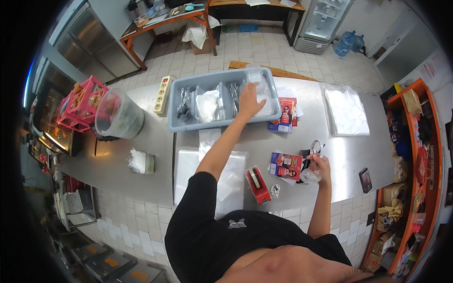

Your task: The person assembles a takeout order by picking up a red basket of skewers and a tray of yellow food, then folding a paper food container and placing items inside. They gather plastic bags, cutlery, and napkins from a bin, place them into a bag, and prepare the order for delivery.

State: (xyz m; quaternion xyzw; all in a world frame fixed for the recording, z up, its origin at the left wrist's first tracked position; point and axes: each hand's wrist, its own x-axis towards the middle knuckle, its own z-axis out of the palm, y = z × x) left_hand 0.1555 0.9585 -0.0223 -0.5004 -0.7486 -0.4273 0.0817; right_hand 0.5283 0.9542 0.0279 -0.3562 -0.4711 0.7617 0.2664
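My left hand (251, 100) reaches over the right end of a grey-blue divided bin (203, 126), fingers spread. Beneath it are clear plastic containers or lids (265, 100) in that compartment. The other compartments hold dark-handled packed cutlery (184, 104) and white packets (208, 106). My right hand (321, 169) is closed on a crumpled clear plastic bag (310, 176) above the steel table; something dark beside it is partly hidden. Close to its left lies a stack of printed cards (286, 166). A round, light-rimmed object (316, 146) is just beyond my right hand.
A red tape dispenser (257, 185) and clear plastic sheets (231, 179) lie near the front edge. More cards (284, 114), white bags (347, 112) and a phone (365, 180) are on the right. Leftward stand a power strip (162, 95), clear tub (120, 114) and pink basket (80, 106).
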